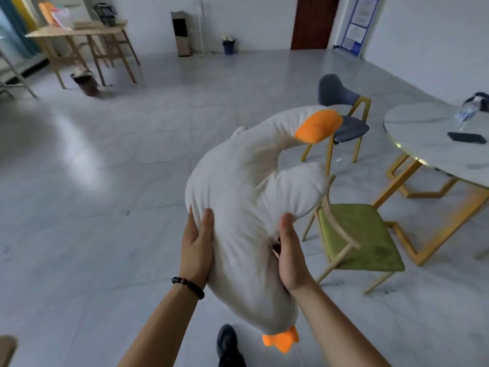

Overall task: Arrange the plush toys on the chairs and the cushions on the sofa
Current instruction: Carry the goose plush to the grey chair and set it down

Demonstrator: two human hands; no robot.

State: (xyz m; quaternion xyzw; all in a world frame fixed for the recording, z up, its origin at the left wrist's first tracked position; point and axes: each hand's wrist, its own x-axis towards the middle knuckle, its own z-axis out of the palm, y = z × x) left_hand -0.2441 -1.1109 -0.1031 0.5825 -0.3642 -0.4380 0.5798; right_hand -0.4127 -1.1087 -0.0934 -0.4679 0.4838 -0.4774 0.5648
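Right hand [291,258] fingers hidden behind plush goose [246,197]; table [418,123] cut by right edge.

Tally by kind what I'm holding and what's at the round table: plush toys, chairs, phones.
Plush toys: 1, the plush goose
Chairs: 2, the green-seated chair and the grey-blue chair
Phones: 1, the black phone
Total: 4

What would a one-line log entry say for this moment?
left hand: holds plush goose | right hand: holds plush goose | plush goose: in the air, on no chair | nearest: green chair, to the right
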